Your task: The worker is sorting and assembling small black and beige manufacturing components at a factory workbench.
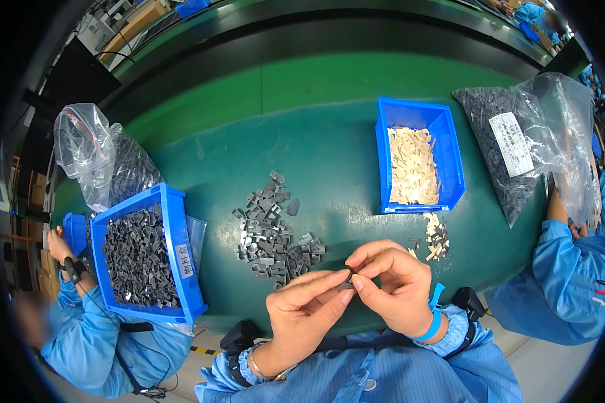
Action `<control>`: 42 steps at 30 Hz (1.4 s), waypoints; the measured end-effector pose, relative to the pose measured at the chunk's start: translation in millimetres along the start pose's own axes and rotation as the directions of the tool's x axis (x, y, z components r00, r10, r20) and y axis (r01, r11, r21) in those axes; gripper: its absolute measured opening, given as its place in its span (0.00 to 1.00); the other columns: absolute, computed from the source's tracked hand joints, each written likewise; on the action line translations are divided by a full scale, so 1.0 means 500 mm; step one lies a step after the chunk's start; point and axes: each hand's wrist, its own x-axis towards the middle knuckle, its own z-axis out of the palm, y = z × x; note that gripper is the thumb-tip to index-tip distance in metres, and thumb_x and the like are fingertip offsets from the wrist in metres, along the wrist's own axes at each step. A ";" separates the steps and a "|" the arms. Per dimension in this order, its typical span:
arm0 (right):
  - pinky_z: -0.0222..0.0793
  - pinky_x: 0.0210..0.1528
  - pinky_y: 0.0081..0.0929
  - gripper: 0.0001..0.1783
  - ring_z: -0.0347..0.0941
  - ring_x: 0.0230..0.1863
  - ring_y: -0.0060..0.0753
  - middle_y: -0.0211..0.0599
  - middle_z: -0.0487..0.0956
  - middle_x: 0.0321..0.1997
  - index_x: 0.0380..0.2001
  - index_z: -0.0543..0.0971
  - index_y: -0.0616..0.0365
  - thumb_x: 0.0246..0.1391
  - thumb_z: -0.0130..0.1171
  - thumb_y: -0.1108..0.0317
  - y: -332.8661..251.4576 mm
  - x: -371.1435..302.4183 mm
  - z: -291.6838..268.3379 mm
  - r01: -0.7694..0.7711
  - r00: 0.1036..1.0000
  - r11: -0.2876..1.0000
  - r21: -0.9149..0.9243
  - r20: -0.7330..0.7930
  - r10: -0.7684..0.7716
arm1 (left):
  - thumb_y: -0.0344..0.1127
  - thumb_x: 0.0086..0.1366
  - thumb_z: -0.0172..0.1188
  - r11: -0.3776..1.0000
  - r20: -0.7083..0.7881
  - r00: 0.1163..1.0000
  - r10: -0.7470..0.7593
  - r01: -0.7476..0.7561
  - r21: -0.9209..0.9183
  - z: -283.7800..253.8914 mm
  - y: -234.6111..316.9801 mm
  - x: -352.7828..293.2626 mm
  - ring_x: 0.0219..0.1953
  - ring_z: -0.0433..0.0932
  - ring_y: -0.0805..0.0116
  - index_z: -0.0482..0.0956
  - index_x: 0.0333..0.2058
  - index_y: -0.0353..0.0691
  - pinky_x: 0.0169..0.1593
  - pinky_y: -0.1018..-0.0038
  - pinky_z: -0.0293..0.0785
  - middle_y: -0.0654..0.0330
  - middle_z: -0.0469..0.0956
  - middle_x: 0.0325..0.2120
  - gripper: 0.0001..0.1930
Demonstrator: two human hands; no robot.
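Note:
Close to my body, just above the table's front edge, my left hand (309, 303) and my right hand (395, 285) meet fingertip to fingertip. Between them they pinch a small dark plastic part (349, 274), mostly covered by the fingers. Beyond my left hand spreads a loose pile of grey-black plastic parts (265, 228) on the green mat. Past my right hand lies a small scatter of cream and dark strips (437, 236). Behind that scatter stands a blue bin (454, 158) holding many cream-coloured strips (413, 164).
At left, a blue bin (193, 282) is full of dark plastic parts (140, 258), with a clear bag of dark parts (131, 164) behind it. A larger labelled bag (501, 141) lies at the right. Blue-sleeved people sit on the left (107, 342) and right (565, 275).

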 end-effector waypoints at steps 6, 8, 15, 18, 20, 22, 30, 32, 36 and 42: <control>0.67 0.42 0.25 0.04 0.71 0.39 0.30 0.45 0.73 0.38 0.24 0.74 0.65 0.43 0.59 0.81 -0.006 0.000 -0.001 0.009 1.000 0.998 -0.068 0.023 -0.007 | 0.18 0.53 0.58 0.979 -0.070 0.996 -0.048 0.033 -0.202 0.010 -0.012 0.003 0.36 0.76 0.71 0.78 0.37 0.30 0.39 0.80 0.73 0.53 0.77 0.35 0.11; 0.67 0.42 0.25 0.03 0.71 0.39 0.30 0.45 0.73 0.38 0.25 0.75 0.65 0.43 0.59 0.81 -0.010 0.000 0.000 0.018 1.000 0.997 -0.078 0.026 -0.017 | 0.18 0.54 0.58 0.972 -0.075 0.995 -0.066 0.047 -0.229 0.009 -0.013 0.005 0.35 0.76 0.71 0.78 0.36 0.29 0.39 0.80 0.73 0.53 0.77 0.35 0.10; 0.68 0.42 0.26 0.04 0.72 0.39 0.31 0.46 0.73 0.39 0.26 0.76 0.66 0.44 0.59 0.81 -0.005 -0.001 0.000 0.005 0.999 0.999 -0.031 0.043 -0.004 | 0.18 0.55 0.56 0.966 -0.063 0.998 -0.017 0.000 -0.257 0.005 -0.020 0.010 0.35 0.77 0.71 0.76 0.35 0.28 0.40 0.79 0.73 0.53 0.77 0.34 0.08; 0.68 0.42 0.24 0.05 0.72 0.39 0.31 0.43 0.75 0.38 0.25 0.77 0.66 0.40 0.61 0.82 -0.006 0.002 0.002 -0.009 1.000 1.000 0.027 -0.017 0.010 | 0.18 0.55 0.56 0.957 -0.061 0.994 -0.094 0.074 -0.281 0.010 -0.008 0.009 0.37 0.77 0.70 0.76 0.36 0.28 0.41 0.78 0.74 0.53 0.77 0.35 0.09; 0.68 0.42 0.24 0.06 0.72 0.39 0.30 0.43 0.75 0.38 0.25 0.77 0.65 0.40 0.62 0.81 -0.004 0.003 0.000 0.011 1.000 1.000 0.027 -0.018 -0.011 | 0.18 0.55 0.57 0.960 -0.040 0.992 -0.120 0.106 -0.258 0.004 -0.003 0.009 0.37 0.77 0.69 0.75 0.37 0.28 0.42 0.78 0.74 0.52 0.77 0.35 0.09; 0.68 0.41 0.23 0.06 0.72 0.38 0.30 0.43 0.74 0.38 0.26 0.77 0.65 0.40 0.63 0.80 -0.005 0.003 -0.005 0.033 0.999 0.999 0.027 -0.020 -0.032 | 0.18 0.55 0.57 0.963 -0.017 0.989 -0.145 0.137 -0.232 0.000 -0.005 0.006 0.38 0.77 0.68 0.75 0.37 0.28 0.43 0.77 0.74 0.52 0.77 0.35 0.10; 0.67 0.35 0.20 0.10 0.70 0.33 0.25 0.37 0.74 0.34 0.29 0.78 0.62 0.39 0.66 0.75 -0.032 0.017 -0.023 0.011 0.994 0.986 -0.169 0.110 0.008 | 0.19 0.55 0.57 0.978 0.018 0.999 0.030 -0.025 -0.205 -0.005 -0.006 -0.002 0.36 0.78 0.67 0.75 0.39 0.27 0.40 0.76 0.75 0.50 0.77 0.35 0.11; 0.65 0.34 0.20 0.10 0.69 0.32 0.24 0.36 0.73 0.33 0.29 0.77 0.62 0.40 0.66 0.75 -0.030 0.020 -0.031 -0.002 0.984 0.995 -0.098 0.175 0.019 | 0.19 0.55 0.57 0.992 0.055 0.998 0.020 -0.013 -0.124 -0.011 -0.006 -0.001 0.34 0.79 0.70 0.75 0.41 0.28 0.37 0.79 0.75 0.51 0.78 0.33 0.12; 0.62 0.35 0.18 0.06 0.67 0.33 0.20 0.33 0.73 0.32 0.28 0.76 0.63 0.44 0.63 0.76 -0.036 0.019 -0.037 -0.328 0.913 0.926 0.188 0.313 0.260 | 0.20 0.52 0.60 0.993 0.101 0.995 -0.005 0.017 -0.120 -0.010 0.009 0.005 0.33 0.77 0.72 0.75 0.41 0.28 0.38 0.79 0.73 0.51 0.78 0.32 0.15; 0.58 0.31 0.16 0.04 0.64 0.30 0.16 0.29 0.71 0.29 0.26 0.74 0.62 0.48 0.59 0.76 -0.040 0.022 -0.033 -0.465 0.838 0.846 0.262 0.439 0.325 | 0.21 0.51 0.62 0.976 0.225 0.972 0.067 -0.111 0.186 -0.032 0.024 0.017 0.29 0.77 0.74 0.73 0.45 0.28 0.32 0.81 0.74 0.54 0.79 0.28 0.20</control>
